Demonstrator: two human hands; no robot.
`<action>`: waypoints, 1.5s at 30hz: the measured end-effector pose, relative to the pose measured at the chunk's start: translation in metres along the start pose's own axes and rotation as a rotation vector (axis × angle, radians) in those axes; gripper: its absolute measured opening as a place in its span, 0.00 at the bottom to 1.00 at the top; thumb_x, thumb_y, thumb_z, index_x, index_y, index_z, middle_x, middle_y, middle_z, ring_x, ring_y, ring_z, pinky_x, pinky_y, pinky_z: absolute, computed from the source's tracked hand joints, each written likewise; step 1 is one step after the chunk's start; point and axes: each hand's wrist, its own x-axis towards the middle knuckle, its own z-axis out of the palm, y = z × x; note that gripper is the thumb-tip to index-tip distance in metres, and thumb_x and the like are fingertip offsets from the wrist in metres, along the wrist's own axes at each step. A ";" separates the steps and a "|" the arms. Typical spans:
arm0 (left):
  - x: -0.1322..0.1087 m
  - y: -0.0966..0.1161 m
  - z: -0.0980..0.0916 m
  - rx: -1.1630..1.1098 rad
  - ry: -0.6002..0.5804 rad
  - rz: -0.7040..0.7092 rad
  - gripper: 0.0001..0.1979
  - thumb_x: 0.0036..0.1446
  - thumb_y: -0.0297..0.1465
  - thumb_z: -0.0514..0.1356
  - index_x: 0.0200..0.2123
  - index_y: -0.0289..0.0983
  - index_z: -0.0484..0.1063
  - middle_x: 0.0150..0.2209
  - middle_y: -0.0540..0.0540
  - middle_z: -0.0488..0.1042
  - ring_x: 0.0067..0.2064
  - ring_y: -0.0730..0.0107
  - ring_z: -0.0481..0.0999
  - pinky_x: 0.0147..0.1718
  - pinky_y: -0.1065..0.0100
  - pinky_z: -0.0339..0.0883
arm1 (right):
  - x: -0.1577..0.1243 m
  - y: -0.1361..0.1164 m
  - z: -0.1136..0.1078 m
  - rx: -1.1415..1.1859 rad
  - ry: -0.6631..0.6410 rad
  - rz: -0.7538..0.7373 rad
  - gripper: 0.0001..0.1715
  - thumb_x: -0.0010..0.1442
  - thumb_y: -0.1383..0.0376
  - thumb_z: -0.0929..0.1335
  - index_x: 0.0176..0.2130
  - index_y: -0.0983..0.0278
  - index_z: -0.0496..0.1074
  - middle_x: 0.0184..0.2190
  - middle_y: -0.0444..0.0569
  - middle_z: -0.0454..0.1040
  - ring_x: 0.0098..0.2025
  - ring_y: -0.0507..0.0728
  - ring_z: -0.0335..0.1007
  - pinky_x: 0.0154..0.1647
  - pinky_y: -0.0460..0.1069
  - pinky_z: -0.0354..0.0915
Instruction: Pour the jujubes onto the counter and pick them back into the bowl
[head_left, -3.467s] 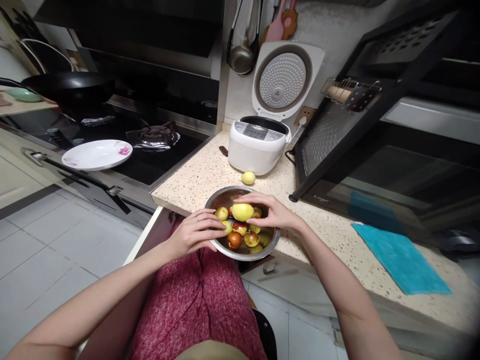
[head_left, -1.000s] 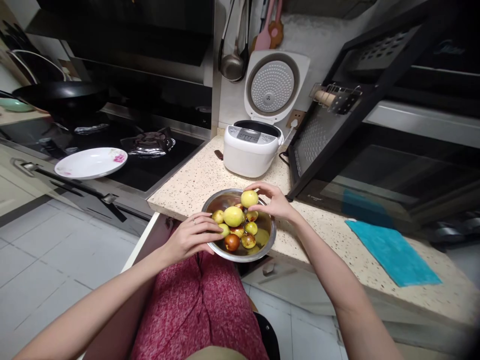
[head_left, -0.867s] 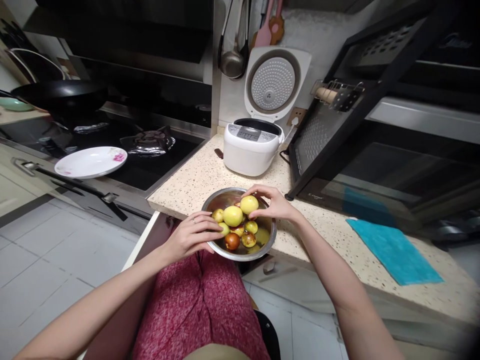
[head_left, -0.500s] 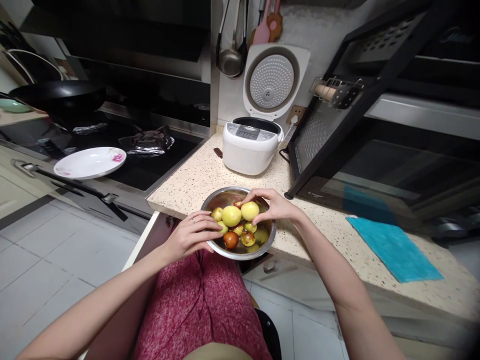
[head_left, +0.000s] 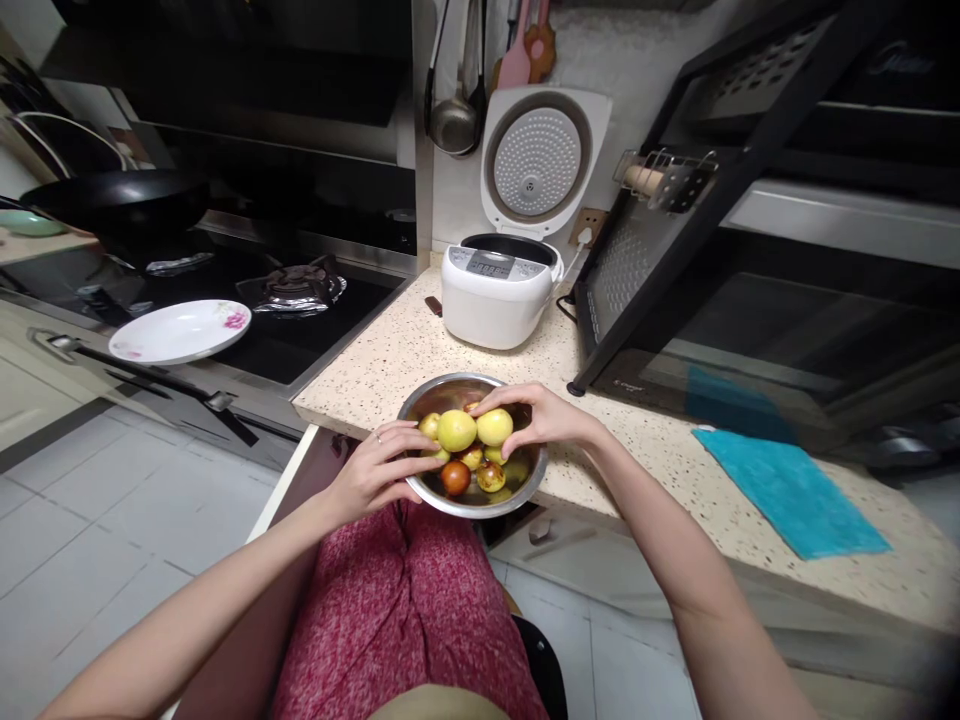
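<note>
A round metal bowl (head_left: 534, 478) sits at the counter's front edge and holds several yellow-green and reddish-brown fruits. My right hand (head_left: 531, 415) reaches over its right rim, thumb and fingers closed around a yellow fruit (head_left: 495, 428) at the top of the pile. Beside that fruit lies another yellow fruit (head_left: 457, 431). On the left, my left hand (head_left: 386, 465) rests over the rim with fingers apart, its fingertips at the fruits on that side. A reddish-brown fruit (head_left: 455, 478) lies near the front of the bowl.
Behind the bowl stands a white rice cooker (head_left: 495, 300) with its lid up. A teal cloth (head_left: 795, 492) lies on the right, before a black oven (head_left: 825, 330). To the left are a floral plate (head_left: 180, 332) and a black wok (head_left: 120, 200) on the stove.
The bowl, its fruits and my right hand have shifted very slightly left in view. My right hand keeps its hold on the yellow fruit.
</note>
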 end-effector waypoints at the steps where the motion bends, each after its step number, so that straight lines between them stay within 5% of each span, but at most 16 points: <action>1: 0.000 0.000 0.000 0.005 -0.002 0.000 0.23 0.71 0.47 0.50 0.57 0.40 0.73 0.50 0.42 0.79 0.53 0.64 0.78 0.60 0.56 0.69 | 0.000 0.000 0.000 -0.003 -0.010 -0.003 0.33 0.48 0.57 0.81 0.53 0.57 0.78 0.53 0.51 0.79 0.56 0.63 0.74 0.62 0.62 0.66; 11: 0.000 0.001 -0.001 0.004 -0.004 0.000 0.23 0.71 0.46 0.51 0.55 0.38 0.75 0.50 0.41 0.78 0.54 0.64 0.77 0.60 0.57 0.67 | -0.001 -0.003 -0.011 0.002 0.054 0.022 0.34 0.46 0.55 0.81 0.53 0.56 0.78 0.51 0.50 0.80 0.54 0.62 0.74 0.60 0.61 0.66; 22: -0.001 0.001 -0.001 -0.011 -0.013 -0.008 0.22 0.71 0.45 0.51 0.57 0.40 0.73 0.50 0.42 0.78 0.53 0.63 0.76 0.59 0.56 0.67 | 0.000 0.016 -0.021 -0.079 0.553 0.223 0.16 0.59 0.54 0.73 0.40 0.64 0.79 0.38 0.51 0.81 0.39 0.57 0.77 0.40 0.50 0.70; 30: -0.002 0.006 -0.002 0.002 -0.022 -0.107 0.23 0.69 0.47 0.53 0.59 0.43 0.72 0.52 0.41 0.77 0.52 0.59 0.76 0.53 0.57 0.70 | -0.003 0.034 -0.022 -0.072 0.413 0.326 0.22 0.61 0.50 0.70 0.34 0.67 0.77 0.27 0.48 0.77 0.29 0.54 0.73 0.31 0.46 0.64; 38: -0.003 -0.007 -0.009 -0.010 0.029 -0.331 0.26 0.66 0.49 0.56 0.61 0.45 0.69 0.54 0.40 0.73 0.55 0.56 0.74 0.55 0.56 0.70 | 0.001 0.039 -0.014 -0.076 0.430 0.306 0.29 0.63 0.45 0.66 0.26 0.65 0.70 0.21 0.42 0.67 0.24 0.50 0.63 0.26 0.45 0.59; 45: -0.004 -0.020 -0.012 0.082 0.061 -0.437 0.20 0.68 0.43 0.57 0.59 0.45 0.71 0.54 0.42 0.73 0.54 0.56 0.73 0.57 0.55 0.68 | 0.005 0.036 -0.010 0.152 0.365 0.389 0.25 0.65 0.46 0.66 0.32 0.65 0.73 0.24 0.46 0.75 0.26 0.51 0.73 0.25 0.44 0.64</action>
